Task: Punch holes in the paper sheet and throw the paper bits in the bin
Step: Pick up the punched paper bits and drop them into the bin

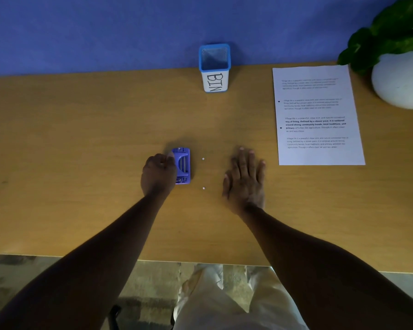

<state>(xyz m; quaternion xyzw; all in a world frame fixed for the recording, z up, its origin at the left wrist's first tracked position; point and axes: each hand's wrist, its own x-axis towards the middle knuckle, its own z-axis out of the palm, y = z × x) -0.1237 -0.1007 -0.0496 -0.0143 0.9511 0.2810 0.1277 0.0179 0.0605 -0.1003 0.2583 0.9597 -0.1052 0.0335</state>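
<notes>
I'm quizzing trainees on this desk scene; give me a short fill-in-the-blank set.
1. The left hand grips the ____ hole punch.
2. The container by the wall is labelled ____.
3. ____ paper bits lie on the table.
4. The right hand rests ____ on the table.

Missing: purple; BIN; Two; flat

I read this as an office, wooden table (81,139) against a blue partition wall (105,32), printed sheet (317,115), mesh desk-organiser bin (214,67), potted plant (398,44)
</notes>
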